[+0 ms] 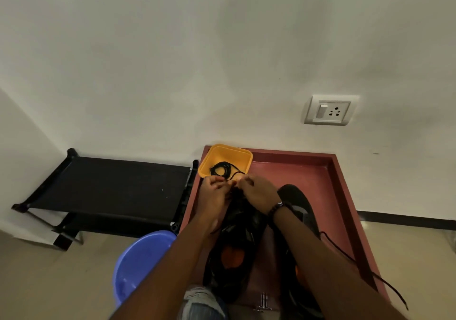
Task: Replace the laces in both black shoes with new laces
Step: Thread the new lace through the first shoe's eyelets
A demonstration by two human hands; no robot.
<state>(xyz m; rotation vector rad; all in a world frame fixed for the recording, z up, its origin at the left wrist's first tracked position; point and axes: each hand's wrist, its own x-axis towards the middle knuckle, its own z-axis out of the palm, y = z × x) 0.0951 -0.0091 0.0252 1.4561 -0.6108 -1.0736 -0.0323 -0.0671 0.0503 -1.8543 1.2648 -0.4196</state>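
Note:
Two black shoes with orange insoles lie on a red tray [328,171]. The left shoe [234,245] sits between my forearms. The right shoe [299,206] lies partly under my right arm. My left hand [213,191] and my right hand [257,191] meet at the toe end of the left shoe's lacing, fingers pinching a thin black lace there. A loose black lace [365,270] trails from the right shoe over the tray's right rim. A yellow bowl [243,158] at the tray's far left corner holds a coiled black lace [223,169].
A low black rack [111,186] stands against the wall to the left. A blue plastic tub [140,260] sits on the floor by my left arm. A wall socket [329,111] is above the tray. My knee in jeans [202,302] shows at the bottom.

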